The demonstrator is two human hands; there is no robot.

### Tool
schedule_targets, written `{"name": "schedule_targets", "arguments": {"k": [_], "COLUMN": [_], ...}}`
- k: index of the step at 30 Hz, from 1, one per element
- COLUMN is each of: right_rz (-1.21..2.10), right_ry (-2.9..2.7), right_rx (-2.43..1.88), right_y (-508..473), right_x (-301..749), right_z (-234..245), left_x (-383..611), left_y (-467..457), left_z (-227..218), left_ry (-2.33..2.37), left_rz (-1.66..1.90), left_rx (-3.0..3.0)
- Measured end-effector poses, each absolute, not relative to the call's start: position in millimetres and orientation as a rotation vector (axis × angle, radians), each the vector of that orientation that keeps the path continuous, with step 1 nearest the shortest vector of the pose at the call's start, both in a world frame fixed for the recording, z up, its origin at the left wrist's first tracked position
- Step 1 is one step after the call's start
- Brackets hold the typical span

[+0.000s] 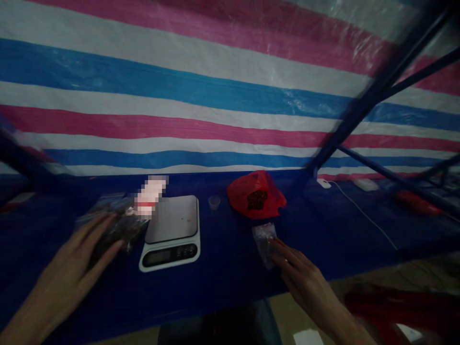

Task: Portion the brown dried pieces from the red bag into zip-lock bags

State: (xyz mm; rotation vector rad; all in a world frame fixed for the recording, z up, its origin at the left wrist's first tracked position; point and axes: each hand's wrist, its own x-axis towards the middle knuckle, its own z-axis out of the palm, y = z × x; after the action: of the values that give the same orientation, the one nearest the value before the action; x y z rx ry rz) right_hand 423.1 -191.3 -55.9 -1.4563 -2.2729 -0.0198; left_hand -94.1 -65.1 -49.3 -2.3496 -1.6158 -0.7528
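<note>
My left hand [81, 254] rests over a pile of clear plastic bags [124, 230] with dark contents, at the left of the blue table. Its thumb and fingers are spread apart; the fingertips touch the pile. My right hand [302, 270] has its fingers together on the edge of a small clear zip bag [264, 242], which looks flat. Between my hands stands a white digital kitchen scale [172, 223], with a few tiny crumbs on its plate. Beyond the small bag, a red plastic bag [240, 194] lies opened around dark brown bits [256, 200].
A small clear cup [214, 202] sits right of the scale. A blurred pale slip [149, 196] lies on the left pile. Far right are a white plug block with a cable [362, 215] and blue metal bars [345, 124]. Striped sheeting [201, 91] hangs behind the table.
</note>
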Motion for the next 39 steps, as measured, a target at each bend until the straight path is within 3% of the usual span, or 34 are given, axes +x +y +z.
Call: {"name": "schedule_targets", "arguments": {"k": [4,14,22,26,29,32,36,39], "right_rz": [0.047,-0.188,-0.133,-0.124,-0.130,0.068,0.890,1.378], "right_ry": [-2.258,-2.099,-2.068,-2.058,-1.959,-1.787,-1.590,-1.430], "right_rx": [-1.392,-0.897,-0.874,-0.776,-0.784,-0.937,-0.984,-0.765], "right_y": [-171.4,-172.1,-181.6,-180.7,-183.7,-175.6,-129.7,-84.0], "right_x": [427.9,407.2,391.9,381.2,378.4,364.3,319.5,292.6], "right_z": [-43.6,-16.3,-27.4,-22.0,-14.5,0.5,25.2,30.6], "left_x": [-95.3,-104.3,-77.9,-72.1,-66.5,-40.9,23.9,68.7], "left_y": [-84.6,-76.0,-77.7,-67.5,-73.7,-80.9,-65.7,-39.2], "left_z": [-73.1,-54.2,-56.1,-46.2,-28.2,-0.4,31.8,36.5], "left_ry": [-1.720,-1.905,-1.537,-1.496,-1.545,-1.677,-1.813,-1.763], "left_rz": [-0.575,-0.957,-0.510,-0.511,-0.844,-1.585,-2.393,-2.484], "left_rx": [-2.442,-2.201,-2.448,-2.408,-2.241,-1.951,-2.245,-2.567]}}
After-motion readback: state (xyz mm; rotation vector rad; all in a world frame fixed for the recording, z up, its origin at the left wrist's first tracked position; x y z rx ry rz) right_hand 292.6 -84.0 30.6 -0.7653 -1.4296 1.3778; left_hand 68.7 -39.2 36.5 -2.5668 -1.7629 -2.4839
